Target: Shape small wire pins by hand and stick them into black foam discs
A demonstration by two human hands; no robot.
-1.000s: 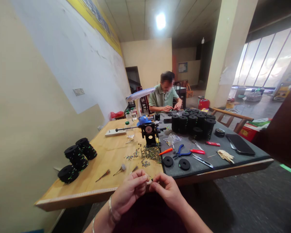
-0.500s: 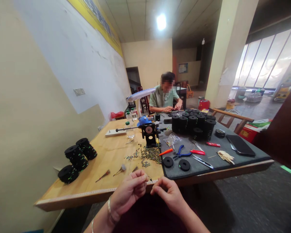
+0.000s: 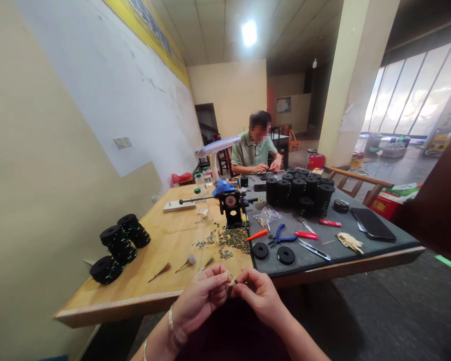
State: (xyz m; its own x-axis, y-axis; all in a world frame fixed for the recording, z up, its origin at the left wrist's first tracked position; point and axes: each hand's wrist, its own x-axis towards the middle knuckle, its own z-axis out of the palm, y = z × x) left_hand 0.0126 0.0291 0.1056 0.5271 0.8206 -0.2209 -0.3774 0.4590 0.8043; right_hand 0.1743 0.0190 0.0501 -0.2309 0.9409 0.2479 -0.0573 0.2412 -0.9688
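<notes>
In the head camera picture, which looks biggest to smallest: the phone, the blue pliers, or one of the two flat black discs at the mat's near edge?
1. Phone, plainly the largest.
2. Blue pliers and black disc: the pliers look a little longer, the disc rounder and fuller, and the disc is nearer the camera, so no sure order.

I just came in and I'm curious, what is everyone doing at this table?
The person's left hand and right hand pinch a tiny piece, too small to identify, at the near edge of the long wooden table. Loose small bits lie by a black hand-crank machine, with black spools to the left. Another person works at the far end.
</notes>
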